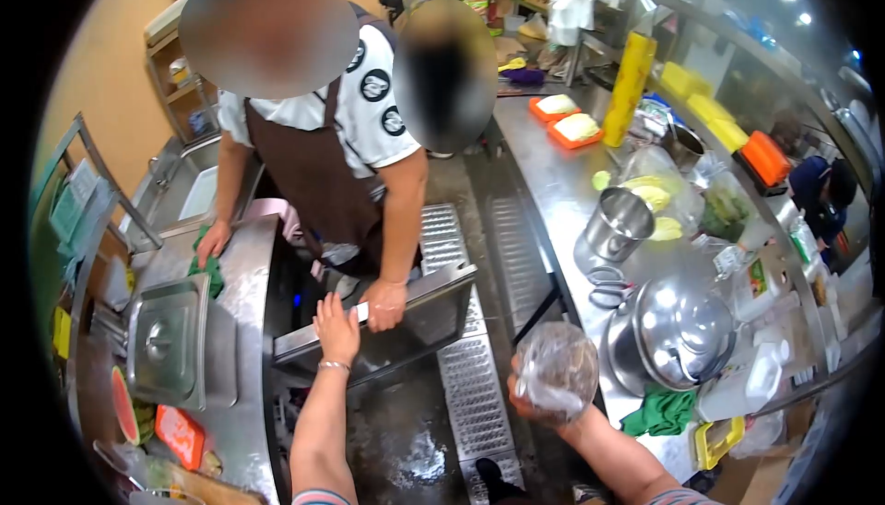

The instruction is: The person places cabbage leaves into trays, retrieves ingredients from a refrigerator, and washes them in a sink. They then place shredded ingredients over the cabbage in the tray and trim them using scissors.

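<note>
My left hand point(338, 330), a bracelet at its wrist, rests with fingers stretched out against the top edge of a metal cabinet door point(415, 316) that stands swung out from the counter. A co-worker's hand point(386, 304) grips the same edge just to the right of mine. On the other side, my right hand point(525, 401) holds up a clear plastic bag point(558, 371) with something brownish and round packed inside; its contents I cannot make out. The bag hides most of the fingers. Beside it on the right counter stands a large lidded steel pot point(678, 330).
A co-worker in a brown apron point(304, 150) stands behind the door. The left counter holds a lidded steel pan point(171, 344) and a cut watermelon point(124, 404). Scissors point(608, 286), a steel container point(619, 224) and green cloth point(662, 413) lie on the right counter point(544, 192). The floor looks wet.
</note>
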`<state>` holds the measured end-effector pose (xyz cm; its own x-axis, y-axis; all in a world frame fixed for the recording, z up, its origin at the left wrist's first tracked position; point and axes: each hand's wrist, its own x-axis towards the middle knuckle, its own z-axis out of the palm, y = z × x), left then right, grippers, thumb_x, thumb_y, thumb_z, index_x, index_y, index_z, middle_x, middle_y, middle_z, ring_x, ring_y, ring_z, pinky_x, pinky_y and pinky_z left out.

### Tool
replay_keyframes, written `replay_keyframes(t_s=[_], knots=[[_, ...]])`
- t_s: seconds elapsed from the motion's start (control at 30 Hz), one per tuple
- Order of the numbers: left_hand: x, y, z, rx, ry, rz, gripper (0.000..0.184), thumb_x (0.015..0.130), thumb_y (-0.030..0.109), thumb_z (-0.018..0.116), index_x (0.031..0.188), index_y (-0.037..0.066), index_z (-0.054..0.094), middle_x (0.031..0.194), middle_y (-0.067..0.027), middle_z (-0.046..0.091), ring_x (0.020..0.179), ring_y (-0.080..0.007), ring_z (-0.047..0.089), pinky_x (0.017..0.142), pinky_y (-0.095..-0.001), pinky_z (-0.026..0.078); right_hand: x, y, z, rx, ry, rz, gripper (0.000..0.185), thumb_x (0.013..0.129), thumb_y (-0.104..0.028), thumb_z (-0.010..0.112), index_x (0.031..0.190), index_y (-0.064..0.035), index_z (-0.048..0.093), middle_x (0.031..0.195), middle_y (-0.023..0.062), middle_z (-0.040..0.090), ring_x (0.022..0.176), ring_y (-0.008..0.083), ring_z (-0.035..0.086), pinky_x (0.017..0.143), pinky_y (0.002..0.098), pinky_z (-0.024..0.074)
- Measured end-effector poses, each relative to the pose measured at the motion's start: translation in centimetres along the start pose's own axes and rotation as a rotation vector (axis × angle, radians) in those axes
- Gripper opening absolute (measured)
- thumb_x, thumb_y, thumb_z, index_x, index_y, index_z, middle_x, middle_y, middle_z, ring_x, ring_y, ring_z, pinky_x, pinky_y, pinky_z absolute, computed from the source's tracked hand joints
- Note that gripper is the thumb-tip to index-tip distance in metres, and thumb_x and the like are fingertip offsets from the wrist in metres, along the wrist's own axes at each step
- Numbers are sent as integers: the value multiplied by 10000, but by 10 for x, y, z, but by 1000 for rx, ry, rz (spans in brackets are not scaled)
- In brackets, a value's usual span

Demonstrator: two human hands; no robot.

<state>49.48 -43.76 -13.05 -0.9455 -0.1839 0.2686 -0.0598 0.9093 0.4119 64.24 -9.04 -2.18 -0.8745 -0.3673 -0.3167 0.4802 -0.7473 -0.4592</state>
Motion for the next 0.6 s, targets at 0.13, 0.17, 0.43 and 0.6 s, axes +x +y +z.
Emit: replay_keyframes(t_s=[0.13,0.17,0.43,0.6], knots=[[0,-3,44,134,14,-38,400,940,403,412,1141,100,580,1127,-109,570,1157,-300,458,1087,-562,164,-30,-4,-27,372,-276,-61,335,904,-316,521,1093,-42,561,1014,140,587,954,291,579,826,421,520],[-5,-1,39,125,-5,-19,387,945,393,409,1128,101,582,1121,-111,570,1153,-298,460,1083,-557,174,-35,-4,-33,382,-258,-61,335,904,-316,521,1093,-42,561,1014,140,587,954,291,579,826,421,520],[-66,-5,8,57,-62,137,392,948,343,405,1177,63,555,1050,-116,572,1120,-279,470,1093,-505,172,-6,-55,-4,385,-245,-164,555,807,-572,541,1104,-104,523,912,101,576,733,258,555,479,352,427],[-121,-6,-36,117,-300,158,370,908,382,480,1077,95,639,1039,-102,586,1124,-272,466,1084,-529,184,6,-101,29,-46,209,-318,175,877,-259,576,975,-114,573,792,6,575,598,111,506,477,231,398]])
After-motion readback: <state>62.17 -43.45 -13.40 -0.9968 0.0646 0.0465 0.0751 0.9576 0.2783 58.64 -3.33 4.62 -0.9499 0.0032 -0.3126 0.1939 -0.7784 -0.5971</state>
